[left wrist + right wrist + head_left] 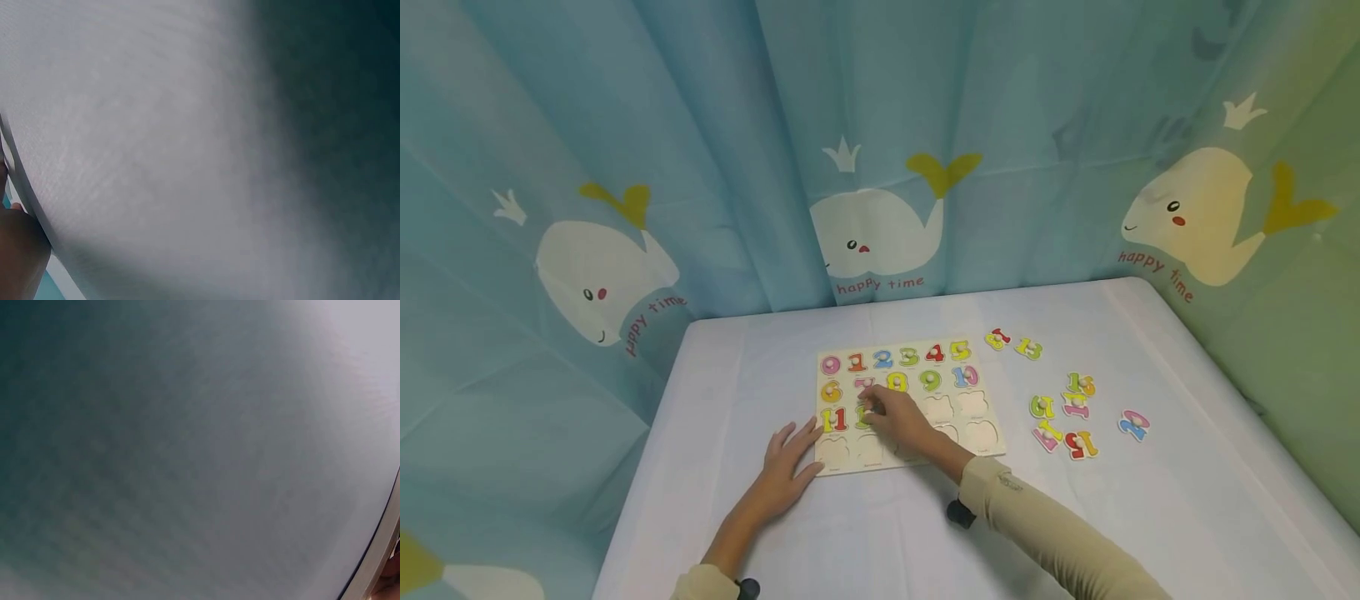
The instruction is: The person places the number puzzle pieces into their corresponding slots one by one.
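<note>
A wooden number puzzle board (871, 450) lies on the table, with pieces 0 to 11 in its upper slots. My right hand (901, 417) is over the board's middle, its thumb and fingers pinching a green number piece (861, 420) beside the 11 piece (833, 420). The fingers cover most of that piece, so its full seating cannot be seen. My left hand (786, 471) rests at the board's left edge with fingers spread, holding nothing. In the right wrist view, the board's edge and a bit of the fingers (389, 584) show at the lower right.
Several loose number pieces lie right of the board, among them a red-and-orange 15 (1081, 445) and a pink-and-blue 20 (1134, 424). The white-covered table (730, 367) meets a blue whale-print curtain (722, 167) at the back. Both wrist views are mostly blurred tablecloth.
</note>
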The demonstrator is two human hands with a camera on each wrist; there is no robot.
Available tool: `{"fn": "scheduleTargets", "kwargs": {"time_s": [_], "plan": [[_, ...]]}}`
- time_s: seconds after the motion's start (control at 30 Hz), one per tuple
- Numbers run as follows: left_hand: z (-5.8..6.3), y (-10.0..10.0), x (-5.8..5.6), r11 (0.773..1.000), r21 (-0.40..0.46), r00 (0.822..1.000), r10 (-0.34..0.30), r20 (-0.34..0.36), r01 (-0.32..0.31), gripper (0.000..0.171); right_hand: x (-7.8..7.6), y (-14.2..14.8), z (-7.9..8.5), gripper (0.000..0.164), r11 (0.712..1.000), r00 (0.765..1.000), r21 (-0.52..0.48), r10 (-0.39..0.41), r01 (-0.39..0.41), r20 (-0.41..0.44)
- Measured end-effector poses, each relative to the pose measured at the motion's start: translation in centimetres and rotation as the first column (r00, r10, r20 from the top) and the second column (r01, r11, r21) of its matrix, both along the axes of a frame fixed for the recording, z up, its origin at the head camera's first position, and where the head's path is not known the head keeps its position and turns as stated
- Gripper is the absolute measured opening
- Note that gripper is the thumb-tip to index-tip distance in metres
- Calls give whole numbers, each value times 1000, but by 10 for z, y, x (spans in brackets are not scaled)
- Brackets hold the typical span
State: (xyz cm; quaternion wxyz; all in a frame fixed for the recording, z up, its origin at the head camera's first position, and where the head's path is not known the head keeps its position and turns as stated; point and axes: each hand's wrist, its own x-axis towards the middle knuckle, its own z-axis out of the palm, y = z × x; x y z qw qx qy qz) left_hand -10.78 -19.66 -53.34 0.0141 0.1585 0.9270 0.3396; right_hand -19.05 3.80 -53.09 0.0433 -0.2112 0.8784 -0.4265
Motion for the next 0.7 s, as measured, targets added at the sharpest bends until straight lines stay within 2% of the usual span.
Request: {"fn": "scheduleTargets", "kwargs": {"time_s": [0.27,0.7], "plan": [[0,0,-2,1000,-14,1000,-1,1,1,52,-3,3,2,30,993,997,96,66,-63,-26],[2,0,0,1000,-4,1000,1,14,-1,52,-3,5,7,36,997,996,67,43,-48,77]]}}
